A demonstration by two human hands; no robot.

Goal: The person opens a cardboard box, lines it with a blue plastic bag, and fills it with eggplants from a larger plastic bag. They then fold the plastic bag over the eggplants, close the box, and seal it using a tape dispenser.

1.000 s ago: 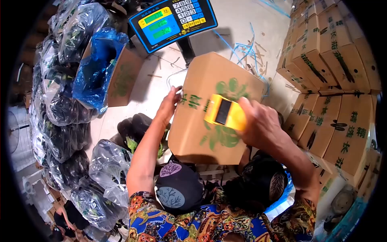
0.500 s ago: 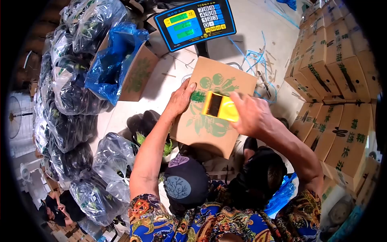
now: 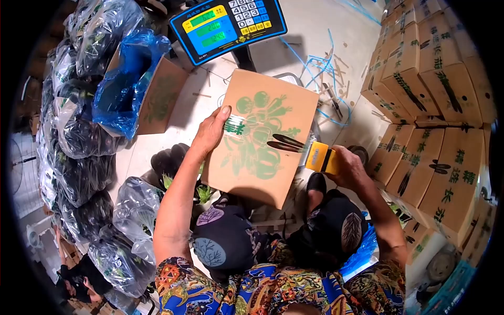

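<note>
A cardboard box [image 3: 247, 168] with green vegetable prints stands tilted in front of me. My left hand [image 3: 211, 131] grips its left edge, thumb on the top face and the other fingers hidden along the side. In my right hand [image 3: 347, 164] is a yellow tape dispenser [image 3: 321, 158], held against the box's right edge. Shiny clear tape shows across the box top near the left thumb. Dark eggplants [image 3: 169, 161] with green stems lie left of the box, below my left forearm.
A scale display [image 3: 227, 29] with lit digits stands behind the box. At left are an open carton lined with blue plastic [image 3: 123, 84] and piled clear bags [image 3: 79, 121] of dark produce. Stacked cartons [image 3: 446, 178] line the right. Blue strapping [image 3: 331, 68] lies on the floor. Another person [image 3: 84, 281] is at lower left.
My right hand has moved the tape dispenser from the middle of the box top rightward to its right edge, uncovering a black print. My left hand keeps its grip on the left edge.
</note>
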